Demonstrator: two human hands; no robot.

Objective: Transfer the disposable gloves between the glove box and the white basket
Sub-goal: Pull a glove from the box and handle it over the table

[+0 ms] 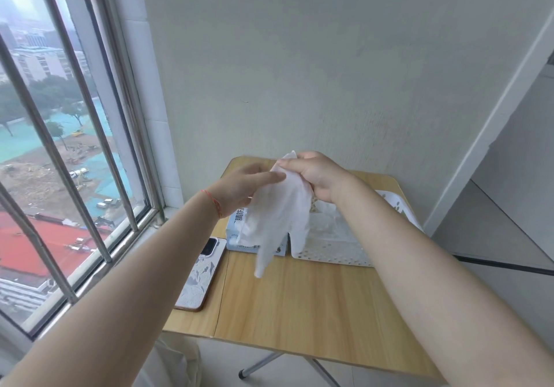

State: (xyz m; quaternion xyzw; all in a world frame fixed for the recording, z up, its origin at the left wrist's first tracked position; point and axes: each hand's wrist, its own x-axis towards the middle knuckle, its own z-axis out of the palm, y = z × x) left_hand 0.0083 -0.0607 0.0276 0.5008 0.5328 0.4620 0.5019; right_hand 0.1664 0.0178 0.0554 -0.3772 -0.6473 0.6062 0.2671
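Mid-transfer, by the look of it: one disposable glove (277,215) held up in the air above the glove box (239,236), neither in the box nor in the white basket (329,256). Right hand (314,176) curled round the cuff end, thumb and fingers pinching the thin film near its top edge; left hand (242,188) beside it with fingers nearly straight, their tips just touching the glove's upper side, steadying rather than gripping. Which way the glove is travelling cannot be told from this view alone. Next move, judged from the task: either lowering the glove into the basket just right of the box, or folding it small enough for the box opening — the second calling for gathering the dangling fingers first. Glove itself thin, translucent, milky white, limp and creased, one long finger hanging down past the box's front edge toward the surface (314,311). Box a pale cardboard carton with dark printed characters, mostly hidden behind the glove. Basket rigid white plastic, walls pierced with small leaf-shaped holes, more crumpled white film lying inside. Surface a light wood-grain top with a seam left of the box, on folding metal legs. Left of the box, a phone (199,278) in a pale patterned case, lying flat.
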